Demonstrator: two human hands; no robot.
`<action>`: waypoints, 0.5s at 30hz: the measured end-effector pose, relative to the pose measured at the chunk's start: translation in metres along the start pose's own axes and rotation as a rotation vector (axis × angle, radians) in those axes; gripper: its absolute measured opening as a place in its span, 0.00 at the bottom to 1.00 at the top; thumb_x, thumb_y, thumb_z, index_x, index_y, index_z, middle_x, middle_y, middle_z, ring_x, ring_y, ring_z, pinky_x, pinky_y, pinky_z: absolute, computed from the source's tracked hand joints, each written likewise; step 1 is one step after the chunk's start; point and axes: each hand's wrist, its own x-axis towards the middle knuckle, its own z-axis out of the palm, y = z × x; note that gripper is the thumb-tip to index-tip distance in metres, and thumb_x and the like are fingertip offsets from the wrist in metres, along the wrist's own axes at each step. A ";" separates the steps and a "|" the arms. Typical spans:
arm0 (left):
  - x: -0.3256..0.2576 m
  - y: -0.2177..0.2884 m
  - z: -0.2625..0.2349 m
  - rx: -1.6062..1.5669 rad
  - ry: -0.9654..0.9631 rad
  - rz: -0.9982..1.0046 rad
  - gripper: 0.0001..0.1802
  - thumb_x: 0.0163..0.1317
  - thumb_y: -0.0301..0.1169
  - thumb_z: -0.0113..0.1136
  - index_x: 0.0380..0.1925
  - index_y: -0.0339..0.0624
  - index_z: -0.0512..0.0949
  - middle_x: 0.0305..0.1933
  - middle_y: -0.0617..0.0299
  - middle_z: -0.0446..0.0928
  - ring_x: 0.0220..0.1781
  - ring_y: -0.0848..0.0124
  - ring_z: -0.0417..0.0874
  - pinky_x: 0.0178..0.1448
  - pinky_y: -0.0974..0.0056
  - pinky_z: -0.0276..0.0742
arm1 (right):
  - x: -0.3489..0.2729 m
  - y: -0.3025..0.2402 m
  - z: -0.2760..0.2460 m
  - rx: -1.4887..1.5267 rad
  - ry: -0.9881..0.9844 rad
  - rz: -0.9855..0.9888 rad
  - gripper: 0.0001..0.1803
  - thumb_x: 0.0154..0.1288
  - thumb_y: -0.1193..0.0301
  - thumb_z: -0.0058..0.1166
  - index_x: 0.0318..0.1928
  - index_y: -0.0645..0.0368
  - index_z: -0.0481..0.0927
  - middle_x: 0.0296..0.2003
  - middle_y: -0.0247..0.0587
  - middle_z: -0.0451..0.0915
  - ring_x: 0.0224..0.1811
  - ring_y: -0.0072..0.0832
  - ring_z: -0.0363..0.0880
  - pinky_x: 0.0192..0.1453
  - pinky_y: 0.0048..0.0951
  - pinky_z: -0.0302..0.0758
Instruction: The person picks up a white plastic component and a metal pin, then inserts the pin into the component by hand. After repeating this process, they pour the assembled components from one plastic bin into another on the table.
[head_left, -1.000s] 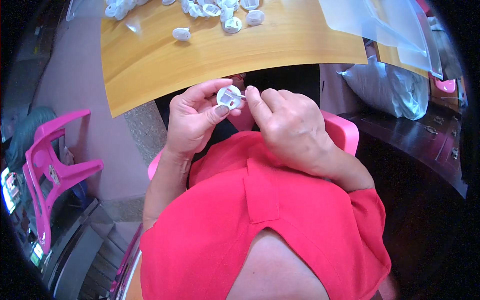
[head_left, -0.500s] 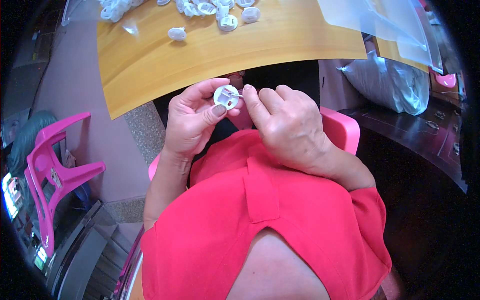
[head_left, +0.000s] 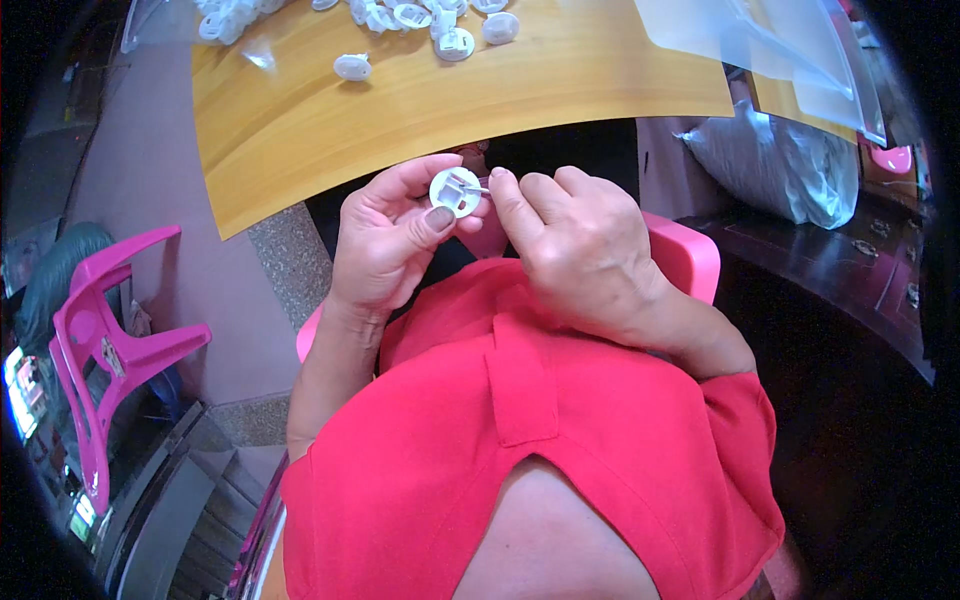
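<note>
A round white plastic part point(head_left: 447, 186) with rectangular recesses is pinched between the thumb and fingers of my left hand point(head_left: 385, 235). It is held just off the table's near edge, its recessed face turned up. My right hand point(head_left: 585, 245) is closed around a thin metal-looking tool point(head_left: 478, 189), whose tip reaches into the part's recess from the right. Most of the tool lies hidden under my right fingers, so its exact kind does not show.
Similar white round parts point(head_left: 455, 44) lie in a loose group at the wooden table's point(head_left: 480, 95) far side. A translucent plastic bin point(head_left: 690, 30) stands at the far right, with a stuffed plastic bag point(head_left: 780, 165) below. A pink stool point(head_left: 100, 330) lies tipped at left.
Both hands keep their grips and have barely moved. The white part and the tool tip have shifted very slightly.
</note>
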 end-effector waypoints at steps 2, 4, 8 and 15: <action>0.000 -0.001 -0.001 0.002 -0.041 0.001 0.23 0.58 0.19 0.61 0.55 0.30 0.71 0.45 0.49 0.79 0.44 0.64 0.83 0.51 0.62 0.81 | -0.002 -0.001 -0.002 0.051 -0.037 0.039 0.21 0.46 0.75 0.54 0.44 0.69 0.78 0.26 0.39 0.75 0.24 0.29 0.71 0.24 0.30 0.70; 0.000 -0.001 -0.001 0.010 -0.038 0.007 0.23 0.58 0.19 0.61 0.55 0.30 0.71 0.45 0.48 0.79 0.44 0.64 0.83 0.51 0.62 0.81 | -0.002 -0.002 -0.003 0.047 -0.031 0.047 0.21 0.46 0.75 0.54 0.44 0.69 0.78 0.26 0.39 0.75 0.24 0.29 0.72 0.25 0.30 0.70; 0.000 -0.001 -0.001 0.021 -0.046 0.018 0.23 0.58 0.19 0.61 0.54 0.30 0.71 0.45 0.48 0.79 0.44 0.64 0.83 0.51 0.62 0.81 | -0.005 -0.001 -0.005 0.045 0.002 0.053 0.21 0.46 0.75 0.54 0.44 0.69 0.78 0.26 0.39 0.75 0.23 0.29 0.72 0.25 0.30 0.71; 0.000 -0.001 0.001 0.019 -0.045 0.021 0.23 0.57 0.19 0.61 0.54 0.30 0.71 0.46 0.48 0.79 0.44 0.64 0.83 0.52 0.62 0.81 | -0.005 -0.004 -0.004 0.030 -0.029 0.041 0.20 0.47 0.74 0.55 0.44 0.69 0.78 0.26 0.38 0.74 0.24 0.28 0.72 0.25 0.29 0.71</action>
